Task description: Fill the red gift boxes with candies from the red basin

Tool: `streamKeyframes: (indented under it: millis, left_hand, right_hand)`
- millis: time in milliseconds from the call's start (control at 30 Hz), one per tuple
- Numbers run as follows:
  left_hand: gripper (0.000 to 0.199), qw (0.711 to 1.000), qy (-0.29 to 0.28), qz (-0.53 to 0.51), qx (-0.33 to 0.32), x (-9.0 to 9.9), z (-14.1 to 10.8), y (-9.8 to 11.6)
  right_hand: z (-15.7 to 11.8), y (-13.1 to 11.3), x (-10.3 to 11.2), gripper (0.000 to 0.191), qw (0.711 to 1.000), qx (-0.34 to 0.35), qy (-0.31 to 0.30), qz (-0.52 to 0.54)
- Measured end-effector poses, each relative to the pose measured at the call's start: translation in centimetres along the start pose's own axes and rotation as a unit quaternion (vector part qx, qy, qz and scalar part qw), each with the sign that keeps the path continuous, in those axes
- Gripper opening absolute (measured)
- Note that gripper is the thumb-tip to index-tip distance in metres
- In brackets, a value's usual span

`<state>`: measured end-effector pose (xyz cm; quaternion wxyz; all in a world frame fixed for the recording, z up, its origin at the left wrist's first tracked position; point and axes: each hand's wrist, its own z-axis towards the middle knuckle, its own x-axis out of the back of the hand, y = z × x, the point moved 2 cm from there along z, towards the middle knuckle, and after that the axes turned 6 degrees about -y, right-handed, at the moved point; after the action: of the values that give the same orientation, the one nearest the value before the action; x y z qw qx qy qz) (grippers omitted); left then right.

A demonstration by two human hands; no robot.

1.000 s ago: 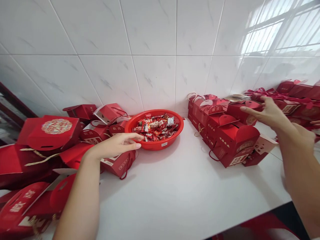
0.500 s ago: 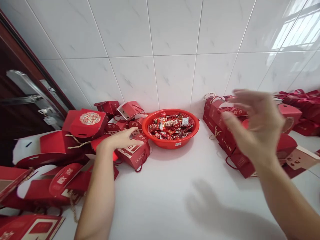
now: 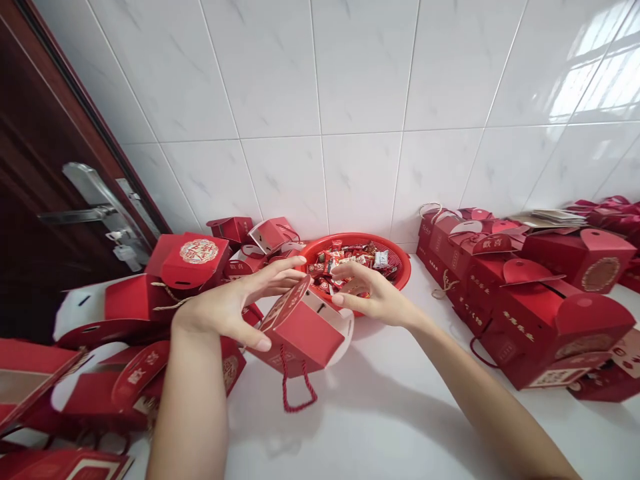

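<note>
A red cardboard gift box (image 3: 307, 337) hangs tilted just over the white table (image 3: 370, 427), its flaps partly raised and a red cord handle dangling at the front. My left hand (image 3: 227, 303) grips it from the left, thumb on the near side and fingers over the top. To the right of the box is my right hand (image 3: 377, 293), fingers apart and curved, holding nothing; its fingertips come close to the flaps, and I cannot tell if they touch. Behind both hands stands a red plastic basket (image 3: 404, 270) of wrapped candies (image 3: 345, 257), its front partly covered by them.
Open red boxes (image 3: 120, 300) crowd the left side, with smaller ones (image 3: 275, 233) by the wall. Closed red boxes (image 3: 505, 313) stand in rows at right, with a stack of cards (image 3: 555, 217) on top. A dark door (image 3: 45, 133) with a metal handle is at far left.
My left hand has taken hold of the box by the basket, lifted it and brought it nearer. My right hand has swung left from above the right-hand boxes to beside it.
</note>
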<state>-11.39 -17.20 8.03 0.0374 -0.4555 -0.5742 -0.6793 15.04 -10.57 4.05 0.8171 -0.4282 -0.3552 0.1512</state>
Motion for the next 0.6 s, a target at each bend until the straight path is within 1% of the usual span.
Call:
streamKeyframes:
  millis: [67,100,167,233,267,300,333,367,433,467,500,533,600]
  left_hand:
    - [0.113,0.995,-0.019,-0.032,-0.095,-0.6,0.8,-0.1]
    - [0.11,0.991,-0.028,-0.044,-0.126,-0.9,1.4,-0.3]
    - [0.102,0.984,-0.043,-0.059,-0.161,-1.4,2.7,-0.8]
    - [0.099,0.981,-0.053,-0.068,-0.174,-1.8,3.7,-1.2]
    - [0.098,0.98,-0.056,-0.07,-0.175,-1.9,4.1,-1.3]
    - [0.097,0.98,-0.061,-0.07,-0.176,-1.9,4.3,-1.3]
    - [0.097,0.98,-0.069,-0.069,-0.176,-1.9,4.4,-1.2]
    - [0.096,0.979,-0.078,-0.068,-0.176,-1.9,4.5,-1.0]
    - [0.096,0.977,-0.094,-0.07,-0.179,-2.0,4.7,-0.2]
    - [0.094,0.977,-0.093,-0.073,-0.177,-2.2,4.8,0.3]
    - [0.088,0.98,-0.08,-0.074,-0.167,-2.3,5.1,0.9]
    - [0.078,0.985,-0.056,-0.066,-0.146,-2.6,5.4,1.5]
    - [0.049,0.997,0.003,-0.021,-0.077,-3.4,6.2,2.7]
  right_hand:
    - [0.0,0.3,-0.1,0.044,0.999,0.001,-0.047,0.024]
    - [-0.1,0.3,-0.1,0.048,0.997,0.0,-0.068,0.025]
    - [-0.6,0.1,0.2,0.057,0.995,-0.007,-0.102,0.005]
    - [-1.2,-0.2,0.6,0.062,0.993,-0.016,-0.118,-0.024]
    - [-1.4,-0.5,0.8,0.056,0.992,-0.021,-0.119,-0.038]
    - [-1.7,-0.7,1.1,0.041,0.992,-0.026,-0.114,-0.054]
    - [-1.9,-1.0,1.4,0.022,0.991,-0.035,-0.104,-0.074]
    - [-2.2,-1.3,1.7,0.012,0.99,-0.045,-0.093,-0.099]
    - [-2.5,-1.9,2.0,0.029,0.982,-0.074,-0.078,-0.155]
    - [-2.6,-2.1,2.1,0.033,0.976,-0.092,-0.077,-0.182]
    - [-2.7,-2.2,2.1,0.035,0.969,-0.11,-0.082,-0.206]
    - [-2.7,-2.3,2.0,0.035,0.962,-0.125,-0.091,-0.225]
    - [-2.8,-2.2,1.8,0.034,0.951,-0.146,-0.108,-0.25]
